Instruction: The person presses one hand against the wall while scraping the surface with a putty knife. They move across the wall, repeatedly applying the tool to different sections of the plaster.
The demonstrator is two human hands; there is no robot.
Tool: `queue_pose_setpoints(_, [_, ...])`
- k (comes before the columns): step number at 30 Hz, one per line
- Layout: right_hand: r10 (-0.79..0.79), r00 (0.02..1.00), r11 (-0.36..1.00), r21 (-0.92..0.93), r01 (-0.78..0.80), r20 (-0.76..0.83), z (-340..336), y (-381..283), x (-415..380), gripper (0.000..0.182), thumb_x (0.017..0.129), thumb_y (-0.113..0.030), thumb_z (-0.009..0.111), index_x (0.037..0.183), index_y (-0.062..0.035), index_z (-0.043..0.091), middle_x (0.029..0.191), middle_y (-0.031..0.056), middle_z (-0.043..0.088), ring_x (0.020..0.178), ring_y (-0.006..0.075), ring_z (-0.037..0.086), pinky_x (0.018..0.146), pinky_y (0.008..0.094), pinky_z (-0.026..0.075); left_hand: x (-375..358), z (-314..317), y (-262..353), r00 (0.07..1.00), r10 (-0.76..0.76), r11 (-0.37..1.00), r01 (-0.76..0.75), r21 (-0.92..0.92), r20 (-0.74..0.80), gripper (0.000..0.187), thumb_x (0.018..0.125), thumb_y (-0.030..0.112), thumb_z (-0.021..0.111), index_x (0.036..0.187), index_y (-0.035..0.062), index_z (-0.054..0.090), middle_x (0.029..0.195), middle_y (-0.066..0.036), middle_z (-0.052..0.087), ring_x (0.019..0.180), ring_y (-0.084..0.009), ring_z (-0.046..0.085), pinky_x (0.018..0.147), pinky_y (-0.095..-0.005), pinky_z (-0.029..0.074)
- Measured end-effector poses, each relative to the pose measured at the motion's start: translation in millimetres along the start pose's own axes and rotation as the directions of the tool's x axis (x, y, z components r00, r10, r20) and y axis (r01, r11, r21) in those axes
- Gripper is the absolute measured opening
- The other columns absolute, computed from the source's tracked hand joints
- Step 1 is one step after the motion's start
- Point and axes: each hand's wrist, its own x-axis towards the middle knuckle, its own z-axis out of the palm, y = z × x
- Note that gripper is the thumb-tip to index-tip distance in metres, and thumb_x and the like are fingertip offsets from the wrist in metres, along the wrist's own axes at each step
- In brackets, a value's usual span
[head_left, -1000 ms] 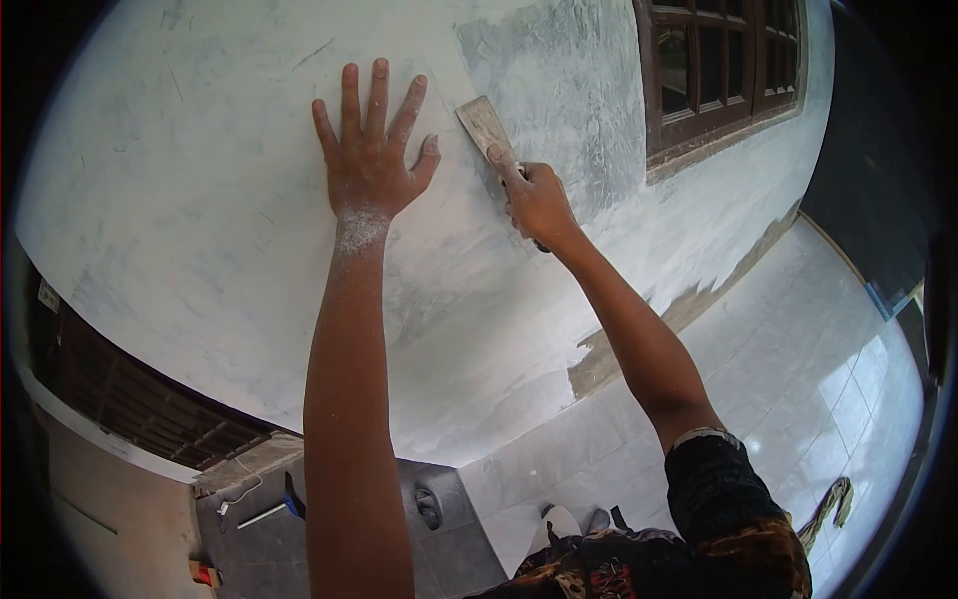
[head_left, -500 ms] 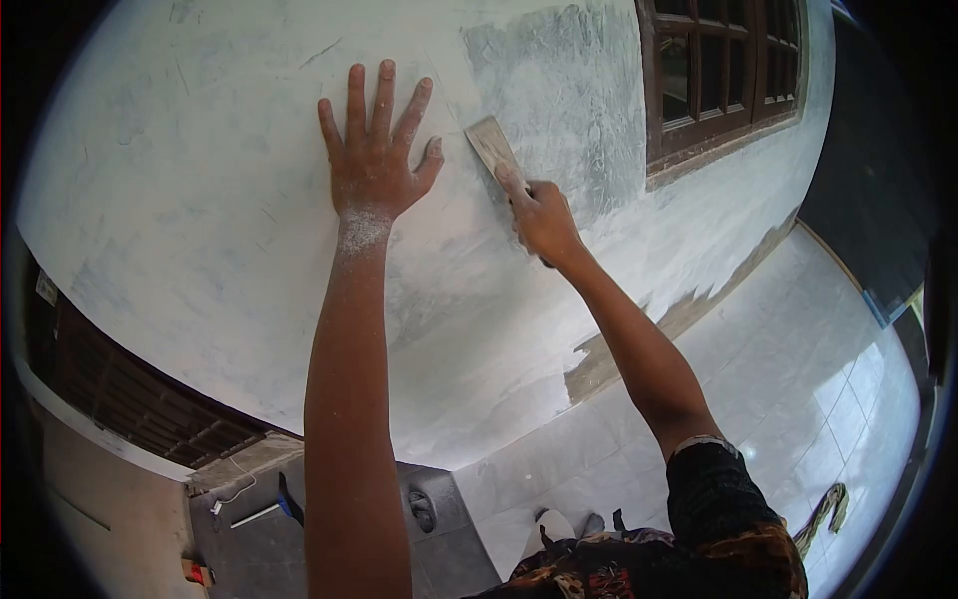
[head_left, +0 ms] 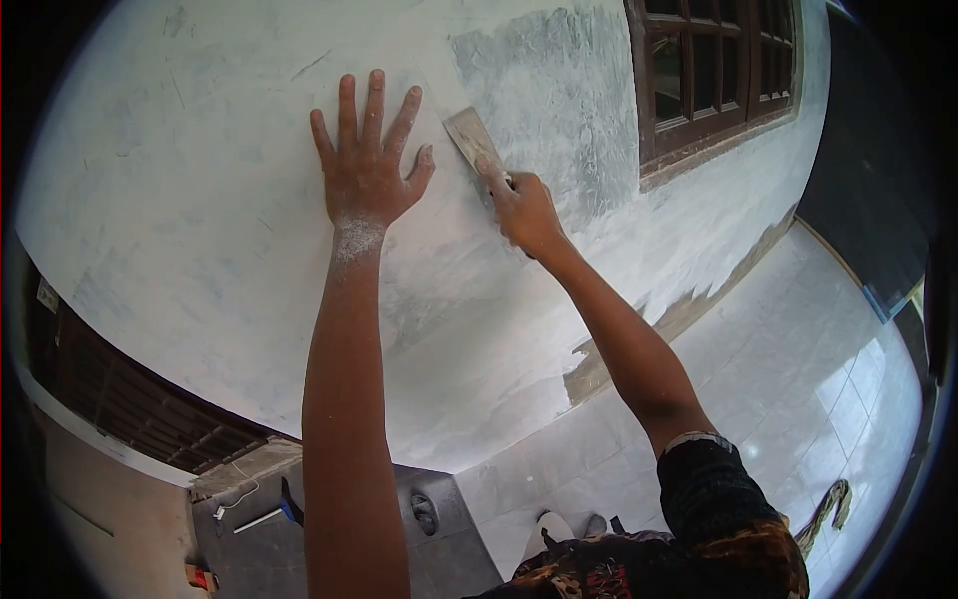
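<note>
My left hand [head_left: 371, 175] lies flat on the pale wall [head_left: 230, 170], fingers spread, with white dust on the wrist. To its right, my right hand [head_left: 526, 213] is wrapped round the handle of a putty knife [head_left: 469, 135]. The wide blade points up and to the left, close against the wall; the grip is mostly hidden in my fingers. A greyer, streaky patch [head_left: 559, 90] of wall shows right beside the blade, and whiter coating surrounds both hands.
A brown wooden window [head_left: 714, 75] is set in the wall at upper right. Shiny pale floor tiles [head_left: 768, 349] run along the wall's base. A cloth [head_left: 826, 514] lies at lower right. Dark tiles [head_left: 449, 559], a sandal [head_left: 423, 511] and a blue-and-white tool [head_left: 264, 519] are below.
The putty knife and my right hand have shifted slightly left along the wall. My left hand stays flat in place; the whole view has moved a little.
</note>
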Motion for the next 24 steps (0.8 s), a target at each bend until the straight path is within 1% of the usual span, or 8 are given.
queue_pose_setpoints(1, [-0.005,1.0,1.0,-0.002,0.005,0.004,-0.9,3.7,-2.3,0.074,0.095,-0.059,0.051,0.071,0.0103,0.06,0.061,0.0235,0.057,0.059,0.0292,0.057,0.062,0.0445,0.045,-0.4,-0.6,-0.4,1.0,-0.001,1.0,0.001,-0.005,-0.005,0.07,0.087,0.05,0.059,0.151,0.0351,0.034,0.162,-0.005,0.021,0.15,-0.0318,0.013,0.114,-0.0654,0.015])
queue_pose_setpoints(3, [0.096,0.994,0.994,0.049,-0.098,0.058,-5.4,13.4,-13.0,0.074,0.095,-0.059,0.051,0.07,0.0095,0.06,0.058,0.0211,0.057,0.058,0.0278,0.057,0.06,0.0432,0.045,-1.3,-1.4,-0.4,1.0,-0.009,1.0,0.009,0.013,0.014,0.07,0.087,0.051,0.059,0.15,0.0356,0.035,0.162,-0.004,0.02,0.15,-0.0312,0.012,0.115,-0.0654,0.013])
queue_pose_setpoints(7, [-0.008,1.0,1.0,0.019,0.008,0.001,-5.9,5.6,-1.6,0.073,0.095,-0.06,0.051,0.067,0.0068,0.059,0.055,0.0167,0.056,0.054,0.0244,0.057,0.056,0.0411,0.046,0.0,-0.1,-0.2,1.0,-0.009,1.0,0.009,0.016,0.02,0.07,0.086,0.053,0.059,0.15,0.0365,0.035,0.162,-0.004,0.019,0.151,-0.0305,0.01,0.115,-0.0655,0.011])
queue_pose_setpoints(9, [0.085,0.994,0.993,0.075,-0.09,0.062,-5.6,-5.0,0.8,0.072,0.095,-0.061,0.051,0.064,0.0048,0.057,0.053,0.0138,0.054,0.05,0.0216,0.056,0.052,0.0391,0.045,0.7,0.2,-1.3,1.0,-0.005,1.0,0.005,0.002,0.004,0.071,0.086,0.051,0.06,0.15,0.0358,0.034,0.162,-0.005,0.02,0.15,-0.0313,0.012,0.115,-0.0656,0.013])
queue_pose_setpoints(13, [0.167,0.978,0.978,0.108,-0.18,0.121,-9.7,4.8,-12.9,0.073,0.095,-0.061,0.051,0.063,0.0049,0.055,0.052,0.014,0.053,0.049,0.0217,0.056,0.051,0.0401,0.045,-1.0,1.0,-2.4,1.0,0.009,1.0,-0.01,-0.013,-0.013,0.073,0.085,0.048,0.062,0.151,0.0349,0.034,0.162,-0.006,0.021,0.15,-0.0323,0.013,0.114,-0.0657,0.015])
queue_pose_setpoints(15, [0.043,0.994,0.972,0.226,-0.065,0.105,-8.8,2.1,-7.9,0.063,0.093,-0.062,0.055,0.065,-0.0058,0.049,0.05,0.0015,0.044,0.038,0.0115,0.045,0.035,0.0282,0.036,-0.5,1.9,-3.0,1.0,0.011,1.0,-0.011,-0.017,-0.016,0.073,0.085,0.048,0.062,0.151,0.0348,0.034,0.162,-0.006,0.021,0.15,-0.0323,0.012,0.114,-0.0657,0.015])
queue_pose_setpoints(19, [-0.041,0.998,0.979,0.199,0.03,0.051,-0.3,7.3,13.6,0.062,0.094,-0.06,0.054,0.066,-0.0052,0.05,0.049,0.0014,0.044,0.037,0.0116,0.045,0.035,0.0281,0.036,-1.4,1.3,-3.5,1.0,0.015,0.999,-0.016,-0.03,-0.016,0.074,0.085,0.048,0.063,0.151,0.0347,0.034,0.162,-0.006,0.021,0.15,-0.0323,0.012,0.114,-0.0658,0.014])
queue_pose_setpoints(24, [0.088,0.984,0.969,0.218,-0.121,0.155,-17.5,19.0,-10.8,0.061,0.096,-0.058,0.053,0.065,-0.0046,0.05,0.05,0.0018,0.045,0.037,0.012,0.045,0.035,0.0278,0.037,-1.2,-4.8,-1.2,1.0,-0.015,0.999,0.016,-0.038,0.024,0.074,0.084,0.047,0.065,0.15,0.0348,0.035,0.162,-0.006,0.02,0.15,-0.0321,0.012,0.114,-0.0654,0.013])
